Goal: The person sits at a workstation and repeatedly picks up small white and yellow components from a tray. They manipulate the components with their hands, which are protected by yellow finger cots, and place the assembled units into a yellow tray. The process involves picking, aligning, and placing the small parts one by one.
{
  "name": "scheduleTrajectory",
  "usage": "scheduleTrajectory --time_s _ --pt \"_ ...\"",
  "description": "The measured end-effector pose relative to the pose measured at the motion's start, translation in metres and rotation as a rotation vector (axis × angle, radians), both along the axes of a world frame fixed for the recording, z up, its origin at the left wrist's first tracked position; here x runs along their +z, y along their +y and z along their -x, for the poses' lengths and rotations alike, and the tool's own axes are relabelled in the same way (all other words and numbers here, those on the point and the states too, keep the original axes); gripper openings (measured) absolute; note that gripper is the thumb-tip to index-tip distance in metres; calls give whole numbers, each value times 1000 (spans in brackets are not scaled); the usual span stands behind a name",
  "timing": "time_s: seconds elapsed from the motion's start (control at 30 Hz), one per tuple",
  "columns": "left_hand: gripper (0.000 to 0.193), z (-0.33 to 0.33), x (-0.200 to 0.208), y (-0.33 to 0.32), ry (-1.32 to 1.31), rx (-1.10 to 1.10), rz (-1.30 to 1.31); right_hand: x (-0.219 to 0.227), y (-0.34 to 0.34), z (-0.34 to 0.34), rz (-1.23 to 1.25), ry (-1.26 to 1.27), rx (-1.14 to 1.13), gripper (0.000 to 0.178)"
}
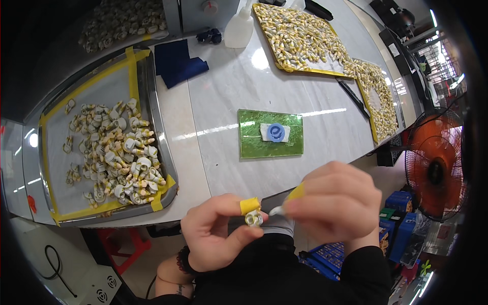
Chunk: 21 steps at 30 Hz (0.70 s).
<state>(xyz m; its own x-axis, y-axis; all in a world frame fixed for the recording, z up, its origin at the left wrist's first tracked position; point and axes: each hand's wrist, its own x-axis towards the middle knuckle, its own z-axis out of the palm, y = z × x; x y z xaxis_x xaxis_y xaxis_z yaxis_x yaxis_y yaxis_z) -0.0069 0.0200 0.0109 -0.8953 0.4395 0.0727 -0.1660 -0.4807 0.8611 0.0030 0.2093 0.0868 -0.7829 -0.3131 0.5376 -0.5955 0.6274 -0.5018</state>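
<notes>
My left hand (213, 231) pinches a small white-and-gold figurine piece (253, 218) between thumb and forefinger, with its round hollow end showing. Yellow tape wraps that forefinger's tip. Close by on the right, my right hand (338, 203) grips a small whitish piece (277, 210) in its fingertips, its tip pointing at the figurine piece; a slight gap seems to part the two. Yellow also shows on a right finger. Beyond both hands, a green slab (249, 147) lies on the table, bearing a white pad (265, 133) and a round blue dish (276, 132).
At left, a taped metal tray (165, 147) holds a heap of similar white-and-gold pieces (119, 147). Two yellow-edged trays of small pieces (300, 38) (376, 94) lie far right, near a black pen-like tool (353, 97). A white bottle (239, 29) and blue cloth (178, 63) stand behind; an orange fan (434, 165) is at right.
</notes>
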Motion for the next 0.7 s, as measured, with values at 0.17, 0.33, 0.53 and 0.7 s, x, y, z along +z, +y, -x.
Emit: scheduleTrajectory --time_s 0.17,0.33,0.53,0.7 --pt "29 1 -1 -3 141 65 18 -8 23 9 -143 -68 -335 16" --pt "27 -3 -2 -6 131 88 44 -28 37 22 -465 -8 -234 17" --pt "27 -5 -5 -6 212 118 56 -36 33 26 -619 -25 -168 16" --pt "30 -2 -7 -8 447 161 160 -33 30 24 -618 6 -175 18"
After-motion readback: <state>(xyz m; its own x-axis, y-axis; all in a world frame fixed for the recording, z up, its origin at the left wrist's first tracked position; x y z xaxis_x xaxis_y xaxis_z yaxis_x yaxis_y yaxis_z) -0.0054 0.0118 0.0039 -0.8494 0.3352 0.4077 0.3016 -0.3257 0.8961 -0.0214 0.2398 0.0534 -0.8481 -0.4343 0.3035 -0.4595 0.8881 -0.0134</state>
